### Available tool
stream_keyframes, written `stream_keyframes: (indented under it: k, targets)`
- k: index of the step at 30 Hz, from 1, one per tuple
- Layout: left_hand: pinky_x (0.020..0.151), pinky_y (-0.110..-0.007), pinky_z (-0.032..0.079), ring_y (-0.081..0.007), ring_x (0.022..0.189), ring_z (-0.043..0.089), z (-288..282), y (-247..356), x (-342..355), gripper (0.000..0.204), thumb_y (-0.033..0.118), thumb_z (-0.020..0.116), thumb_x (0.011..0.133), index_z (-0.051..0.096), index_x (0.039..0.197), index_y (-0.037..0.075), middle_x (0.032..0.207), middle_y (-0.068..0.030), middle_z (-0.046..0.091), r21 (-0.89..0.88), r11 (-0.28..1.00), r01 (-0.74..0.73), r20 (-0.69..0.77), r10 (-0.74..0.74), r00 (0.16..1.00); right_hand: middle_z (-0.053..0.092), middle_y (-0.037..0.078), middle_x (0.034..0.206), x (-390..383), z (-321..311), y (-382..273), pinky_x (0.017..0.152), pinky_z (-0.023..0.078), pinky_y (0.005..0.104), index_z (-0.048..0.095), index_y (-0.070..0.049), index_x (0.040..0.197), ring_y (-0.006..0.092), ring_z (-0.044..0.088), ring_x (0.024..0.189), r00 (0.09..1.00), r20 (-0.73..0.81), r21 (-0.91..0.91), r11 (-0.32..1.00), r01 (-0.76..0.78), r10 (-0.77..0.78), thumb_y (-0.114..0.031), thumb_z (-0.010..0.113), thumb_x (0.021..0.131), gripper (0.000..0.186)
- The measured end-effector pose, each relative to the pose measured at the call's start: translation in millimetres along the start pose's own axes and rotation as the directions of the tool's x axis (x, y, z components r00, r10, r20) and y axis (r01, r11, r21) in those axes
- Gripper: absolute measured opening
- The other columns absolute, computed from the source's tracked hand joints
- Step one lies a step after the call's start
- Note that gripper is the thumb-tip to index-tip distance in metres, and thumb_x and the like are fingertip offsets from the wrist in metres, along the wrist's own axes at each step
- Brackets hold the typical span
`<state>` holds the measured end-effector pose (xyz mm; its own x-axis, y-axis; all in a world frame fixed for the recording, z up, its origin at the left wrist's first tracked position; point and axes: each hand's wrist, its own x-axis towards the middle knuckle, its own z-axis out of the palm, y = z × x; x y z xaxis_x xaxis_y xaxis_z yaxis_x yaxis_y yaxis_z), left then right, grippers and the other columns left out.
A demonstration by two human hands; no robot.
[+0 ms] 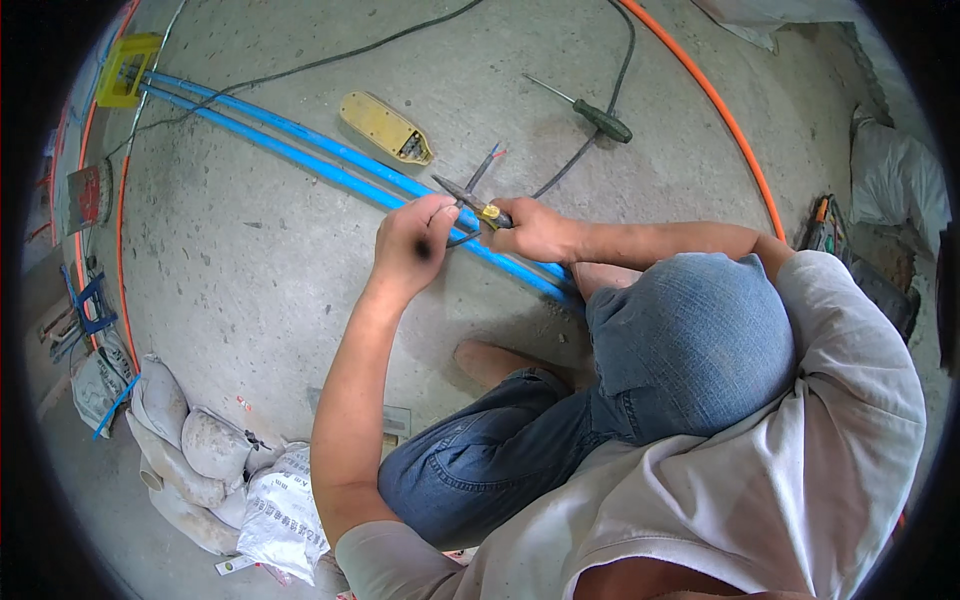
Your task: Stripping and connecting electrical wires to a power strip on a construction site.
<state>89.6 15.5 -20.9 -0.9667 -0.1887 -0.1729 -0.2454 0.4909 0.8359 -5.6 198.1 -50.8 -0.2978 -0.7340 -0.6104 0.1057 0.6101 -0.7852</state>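
Observation:
My right hand (535, 232) is closed round the handles of a pair of pliers (462, 192) with yellow and black grips. Their dark pointed jaws reach left, just above the fingertips of my left hand (408, 245). That hand is closed on a dark cable (463, 240), a short stretch of which shows between my two hands. A cable end with blue and red wires (484, 168) sticks up behind the jaws. Whether the jaws grip it, I cannot tell. Beyond my hands lies a yellowish oblong casing (380, 122), inner parts showing at one end.
Two blue pipes (300, 148) run under my hands from a yellow block (128, 70). A green-handled screwdriver (600, 120) lies across the cable. An orange hose (715, 95) curves at right. Stuffed sacks (190, 455) are piled at lower left; my bent knee (690, 345) is close by.

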Motion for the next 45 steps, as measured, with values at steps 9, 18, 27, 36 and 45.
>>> stream_keyframes:
  k: [9,18,27,36,45]
  targets:
    - [0.070,-0.043,0.050,-0.0370,0.082,0.063,4,-2,1,0.019,0.021,0.055,0.090,0.065,0.093,0.004,0.086,-0.0174,0.066,0.129,0.992,-0.007,-0.020,0.010,1.000,0.066,0.021,0.083,3,3,6,0.072,0.050,0.0410,0.061,0.003,0.100,0.0316,0.065,0.077,0.997,-0.076,-0.032,0.999,0.018,-0.021,-0.021,0.059,0.074,0.036]
    - [0.068,-0.046,0.049,-0.0386,0.081,0.062,8,-4,0,0.018,0.019,0.053,0.091,0.063,0.094,0.006,0.086,-0.0179,0.065,0.310,0.951,0.001,-0.016,0.004,1.000,0.065,0.022,0.085,14,2,9,0.073,0.049,0.0422,0.061,0.003,0.099,0.0326,0.063,0.080,0.977,-0.185,-0.228,0.971,0.065,-0.109,-0.016,0.059,0.073,0.033]
    - [0.069,-0.045,0.050,-0.0394,0.080,0.063,6,-1,-1,0.019,0.021,0.055,0.091,0.062,0.096,0.004,0.086,-0.0191,0.065,0.201,0.972,-0.118,-0.167,0.153,0.974,0.064,0.023,0.086,-6,-11,-20,0.072,0.048,0.0415,0.057,0.001,0.105,0.0342,0.064,0.084,0.967,-0.221,-0.197,0.977,0.084,-0.128,-0.014,0.059,0.074,0.035]
    - [0.069,-0.041,0.051,-0.0369,0.079,0.064,10,5,-8,0.018,0.017,0.060,0.089,0.060,0.095,0.001,0.087,-0.0183,0.065,0.139,0.987,-0.082,-0.303,0.121,0.945,0.062,0.025,0.097,-4,-17,-36,0.081,0.047,0.0476,0.053,-0.002,0.113,0.0426,0.059,0.094,0.974,-0.057,-0.642,0.755,0.134,-0.221,-0.016,0.059,0.077,0.039]
    - [0.068,-0.040,0.050,-0.0357,0.076,0.063,7,13,-11,0.014,0.014,0.059,0.090,0.059,0.094,0.001,0.085,-0.0180,0.065,0.094,0.992,-0.087,-0.316,0.113,0.942,0.055,0.025,0.119,-2,-12,-32,0.099,0.041,0.0417,0.045,0.001,0.131,0.0379,0.052,0.115,0.937,-0.050,-0.279,0.906,0.319,-0.346,-0.008,0.057,0.078,0.055]
